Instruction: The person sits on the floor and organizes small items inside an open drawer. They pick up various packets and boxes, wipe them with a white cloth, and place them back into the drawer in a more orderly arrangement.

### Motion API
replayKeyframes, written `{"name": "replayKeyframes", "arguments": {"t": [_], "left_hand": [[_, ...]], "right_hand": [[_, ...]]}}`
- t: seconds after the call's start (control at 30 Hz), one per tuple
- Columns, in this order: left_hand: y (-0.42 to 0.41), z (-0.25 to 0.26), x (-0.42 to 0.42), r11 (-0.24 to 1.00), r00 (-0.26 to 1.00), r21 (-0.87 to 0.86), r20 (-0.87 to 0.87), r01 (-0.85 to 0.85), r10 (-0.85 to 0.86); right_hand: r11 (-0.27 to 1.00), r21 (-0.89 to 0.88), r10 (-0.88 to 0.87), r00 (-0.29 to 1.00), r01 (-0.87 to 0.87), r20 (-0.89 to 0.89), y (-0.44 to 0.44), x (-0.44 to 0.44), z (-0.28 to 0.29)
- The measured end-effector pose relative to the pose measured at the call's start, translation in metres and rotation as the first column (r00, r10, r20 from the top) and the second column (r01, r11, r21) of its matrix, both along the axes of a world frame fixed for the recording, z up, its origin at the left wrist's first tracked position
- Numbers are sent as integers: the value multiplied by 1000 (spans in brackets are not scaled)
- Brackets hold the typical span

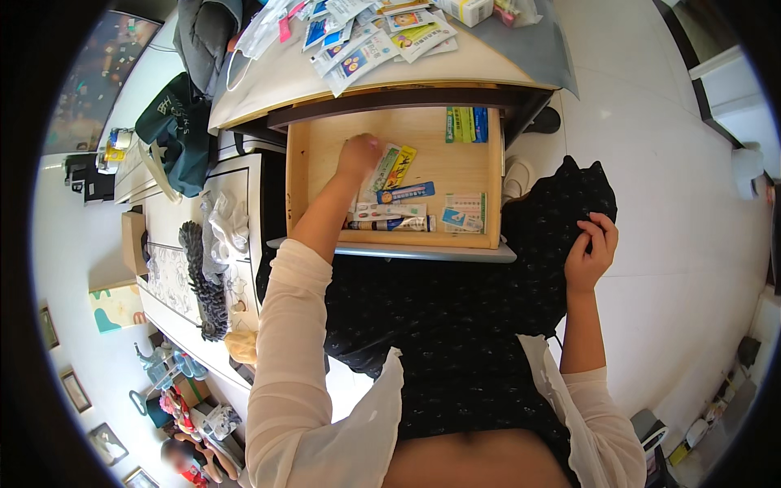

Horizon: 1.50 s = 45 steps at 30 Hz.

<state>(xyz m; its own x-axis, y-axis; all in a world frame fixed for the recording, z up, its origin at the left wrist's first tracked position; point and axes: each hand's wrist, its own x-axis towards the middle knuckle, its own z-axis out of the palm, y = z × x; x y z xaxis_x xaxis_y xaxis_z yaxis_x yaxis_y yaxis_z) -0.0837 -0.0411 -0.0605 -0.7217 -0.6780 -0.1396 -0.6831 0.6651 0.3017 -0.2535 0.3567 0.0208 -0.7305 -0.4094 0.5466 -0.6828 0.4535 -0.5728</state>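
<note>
My left hand reaches into the open wooden drawer, its fingers blurred beside a green and white packet; whether they grip anything is not clear. A yellow packet lies against that packet, with a blue sachet nearer the drawer front. Along the front lie a white tube-like pack and a dark blue tube. Printed papers rest in the front right corner, green and blue stick packets in the back right one. My right hand rests on the black patterned cloth over my knee, fingers loosely bent.
Many sachets, a white face mask and a small box lie on the tabletop above the drawer. A dark green bag hangs at left. Farther off at lower left is another person.
</note>
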Motion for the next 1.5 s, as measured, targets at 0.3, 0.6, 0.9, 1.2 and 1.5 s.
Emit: {"name": "replayKeyframes", "arguments": {"t": [0.3,0.6,0.9,1.2,1.5], "left_hand": [[55,34,-1,973,989,200,112,-116,95],[57,16,-7,985,997,163,59,-59,50],[73,16,-24,996,989,90,149,2,-15],[77,17,-29,999,975,25,216,47,-52],[65,28,-33,995,992,101,-122,-10,23]], "right_hand": [[999,32,2,999,-1,-33,-3,3,2],[999,48,-14,999,16,-37,-1,4,1],[999,35,-20,999,21,-29,0,4,0],[999,31,-22,999,23,-32,1,3,1],[999,26,-39,999,39,-18,0,2,0]]}}
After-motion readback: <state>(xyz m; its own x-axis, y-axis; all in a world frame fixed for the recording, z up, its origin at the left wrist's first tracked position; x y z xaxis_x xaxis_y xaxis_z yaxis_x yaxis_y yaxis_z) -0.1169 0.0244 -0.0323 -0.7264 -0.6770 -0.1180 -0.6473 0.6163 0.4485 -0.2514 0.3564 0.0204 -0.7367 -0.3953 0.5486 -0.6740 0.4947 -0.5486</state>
